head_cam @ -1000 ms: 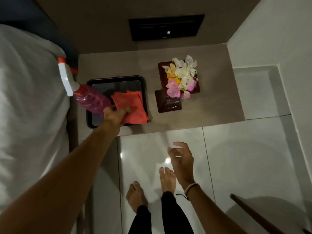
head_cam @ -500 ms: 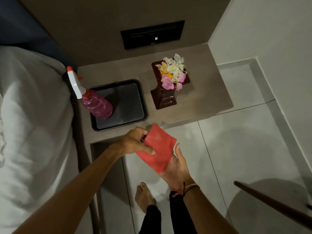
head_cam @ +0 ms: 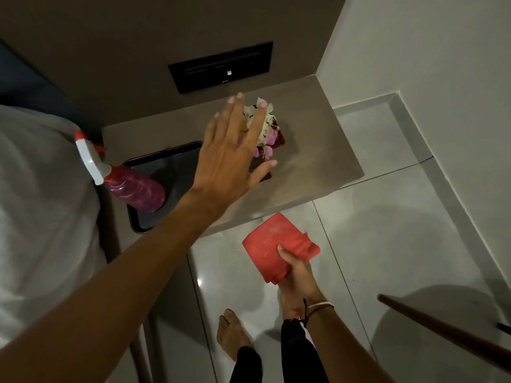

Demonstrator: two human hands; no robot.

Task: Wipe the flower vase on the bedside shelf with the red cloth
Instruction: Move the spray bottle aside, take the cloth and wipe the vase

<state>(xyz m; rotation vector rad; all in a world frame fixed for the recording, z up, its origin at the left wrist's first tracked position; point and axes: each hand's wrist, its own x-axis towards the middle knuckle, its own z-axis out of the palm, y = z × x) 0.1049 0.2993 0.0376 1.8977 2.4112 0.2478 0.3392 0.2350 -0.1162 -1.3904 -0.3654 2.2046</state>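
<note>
A dark red-brown vase with white and pink flowers stands on the beige bedside shelf. My left hand hovers over it, fingers spread and empty, hiding most of the vase. The folded red cloth is held in my right hand, low over the tiled floor in front of the shelf.
A black tray sits on the shelf's left part with a pink spray bottle leaning on it. The bed borders the shelf on the left. A black wall panel is behind. A wooden stick crosses bottom right.
The cloth passed from my left hand into my right. My left hand let go and reached forward over the vase, now spread out above the flowers.
</note>
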